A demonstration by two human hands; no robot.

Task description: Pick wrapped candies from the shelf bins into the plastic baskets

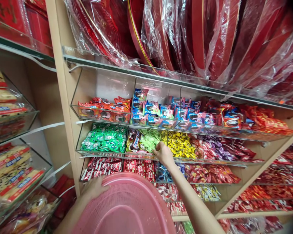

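My left hand grips the far rim of a pink plastic basket held low in front of me. My right hand reaches into a clear bin on the middle shelf, fingers curled down onto the light green wrapped sweets. What the fingers hold, if anything, is hidden. Beside those sweets lie brown chocolate bars on the left and yellow sweets on the right.
Clear shelf bins hold bright green sweets, blue and orange biscuit packs above, and red packets below. Red round boxes in plastic wrap fill the top shelf. Packaged snacks sit on shelves at the left.
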